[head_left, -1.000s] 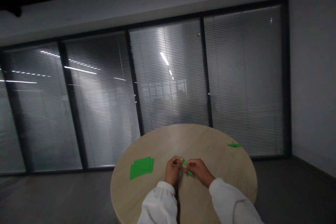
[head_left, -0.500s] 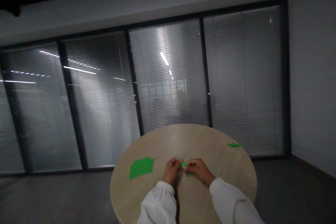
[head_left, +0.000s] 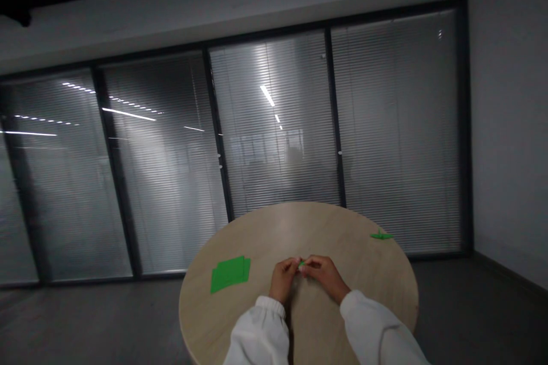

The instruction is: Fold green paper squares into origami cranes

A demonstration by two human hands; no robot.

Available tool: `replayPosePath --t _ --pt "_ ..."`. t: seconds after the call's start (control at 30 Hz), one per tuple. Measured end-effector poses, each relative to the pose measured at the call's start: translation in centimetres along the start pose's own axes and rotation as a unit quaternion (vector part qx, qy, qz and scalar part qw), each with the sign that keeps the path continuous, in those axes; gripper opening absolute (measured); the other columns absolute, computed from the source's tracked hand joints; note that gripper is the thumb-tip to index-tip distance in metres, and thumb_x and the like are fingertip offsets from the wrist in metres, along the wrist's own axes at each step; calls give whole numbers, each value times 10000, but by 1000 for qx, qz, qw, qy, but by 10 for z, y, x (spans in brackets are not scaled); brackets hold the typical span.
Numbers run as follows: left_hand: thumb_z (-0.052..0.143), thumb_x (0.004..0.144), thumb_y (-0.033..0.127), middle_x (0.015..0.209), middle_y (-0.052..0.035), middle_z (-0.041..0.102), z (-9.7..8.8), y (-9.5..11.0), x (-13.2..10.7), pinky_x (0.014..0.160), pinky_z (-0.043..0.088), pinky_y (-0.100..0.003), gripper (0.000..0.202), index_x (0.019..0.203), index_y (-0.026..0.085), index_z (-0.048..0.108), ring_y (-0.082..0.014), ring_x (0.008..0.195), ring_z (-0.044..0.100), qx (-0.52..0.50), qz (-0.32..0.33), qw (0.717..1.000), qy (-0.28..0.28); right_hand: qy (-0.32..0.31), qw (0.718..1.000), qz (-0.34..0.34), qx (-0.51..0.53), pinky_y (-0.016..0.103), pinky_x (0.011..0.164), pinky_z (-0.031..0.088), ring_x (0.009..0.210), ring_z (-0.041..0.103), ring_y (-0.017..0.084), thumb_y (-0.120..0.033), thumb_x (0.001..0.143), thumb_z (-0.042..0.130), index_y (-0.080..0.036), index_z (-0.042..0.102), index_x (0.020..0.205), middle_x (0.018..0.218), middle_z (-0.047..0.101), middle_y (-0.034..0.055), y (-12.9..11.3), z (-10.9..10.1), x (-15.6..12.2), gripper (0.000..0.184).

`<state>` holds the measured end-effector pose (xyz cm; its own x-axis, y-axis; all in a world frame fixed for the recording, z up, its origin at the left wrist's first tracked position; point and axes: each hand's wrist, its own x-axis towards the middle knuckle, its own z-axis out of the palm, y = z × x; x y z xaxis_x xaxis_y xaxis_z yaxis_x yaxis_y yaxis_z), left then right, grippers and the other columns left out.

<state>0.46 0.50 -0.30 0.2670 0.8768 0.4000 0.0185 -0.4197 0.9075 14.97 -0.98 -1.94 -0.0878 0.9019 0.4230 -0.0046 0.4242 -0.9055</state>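
Note:
Over the round wooden table [head_left: 257, 319], my left hand [head_left: 283, 278] and my right hand [head_left: 325, 275] meet fingertip to fingertip. Both pinch a small piece of folded green paper [head_left: 302, 264], of which only a sliver shows between the fingers. White sleeves cover both of my forearms. A stack of flat green paper sheets [head_left: 230, 274] lies on the table to the left of my left hand.
A finished green folded paper figure [head_left: 381, 235] sits near the table's far right edge. Behind the table runs a glass wall with shut blinds [head_left: 274, 142]. Grey floor surrounds the table, and a white wall stands on the right.
My hands have drawn closer together, and the green paper between them has shrunk from a long visible strip to a small sliver hidden by my fingers.

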Motion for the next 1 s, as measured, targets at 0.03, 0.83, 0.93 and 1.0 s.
replayPosePath --t 0.03,0.83,0.93,1.0 --pt "567 748 511 592 -42 637 1 0 -1 622 410 -251 419 581 142 675 -163 607 552 -2 -1 1000 -9 8 1000 5 1 262 614 428 617 577 159 -485 648 707 -159 661 636 622 652 15 0 0 1 329" --pt "668 616 559 519 -19 579 2 10 -5 534 421 -237 472 647 90 708 -127 511 506 -52 -39 997 40 -4 996 54 -64 218 514 413 475 541 113 -388 684 631 -165 629 592 524 625 -13 21 0 4 240" --pt "667 626 548 559 -38 610 1 5 -4 555 428 -242 467 678 86 713 -145 547 534 -46 -33 998 34 -3 996 59 -66 216 505 412 462 536 110 -389 678 637 -164 633 591 516 625 -15 21 0 4 242" --pt "664 633 545 582 -51 625 0 4 -4 568 435 -248 465 679 85 712 -153 564 547 -49 -33 998 26 -5 996 62 -60 217 500 412 454 534 110 -393 673 644 -162 637 591 514 626 -14 21 1 3 245"
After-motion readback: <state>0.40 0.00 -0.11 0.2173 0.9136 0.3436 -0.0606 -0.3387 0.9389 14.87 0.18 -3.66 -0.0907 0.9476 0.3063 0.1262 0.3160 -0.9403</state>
